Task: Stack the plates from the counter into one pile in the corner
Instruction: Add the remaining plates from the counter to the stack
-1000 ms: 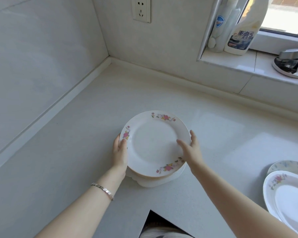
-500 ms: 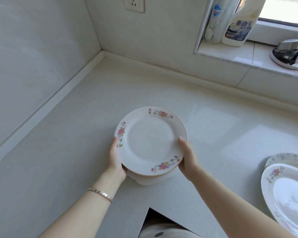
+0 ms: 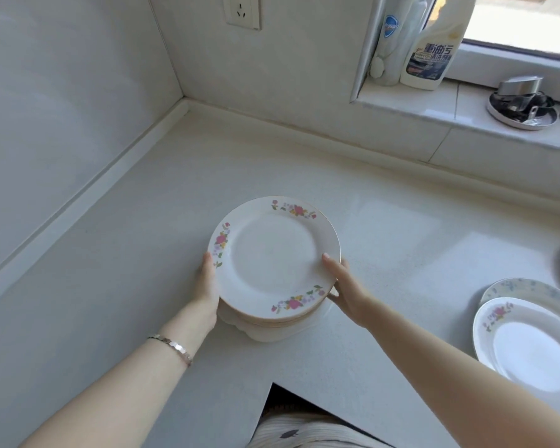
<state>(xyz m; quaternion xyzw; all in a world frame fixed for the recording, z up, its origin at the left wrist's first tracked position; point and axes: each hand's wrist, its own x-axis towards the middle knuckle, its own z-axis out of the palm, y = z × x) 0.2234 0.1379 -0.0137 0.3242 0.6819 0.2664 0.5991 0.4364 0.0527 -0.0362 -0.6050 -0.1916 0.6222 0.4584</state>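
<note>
Plates (image 3: 274, 260) in one pile, over the counter (image 3: 110, 253) well short of the corner — I see my left hand (image 3: 207, 286) and right hand (image 3: 346, 286) clasping its rim on opposite sides; other plates (image 3: 530, 344) lie at right.

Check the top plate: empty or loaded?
Empty: top plate shows a bare white centre and floral rim; left hand and right hand grip the pile.

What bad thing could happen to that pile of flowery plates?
The pile of plates is gripped only at its rim by the left hand and right hand, so it could slip and smash. The bottom plate pokes out, so the pile might slide apart. The other plates sit close to the right arm; it could bump them.
</note>
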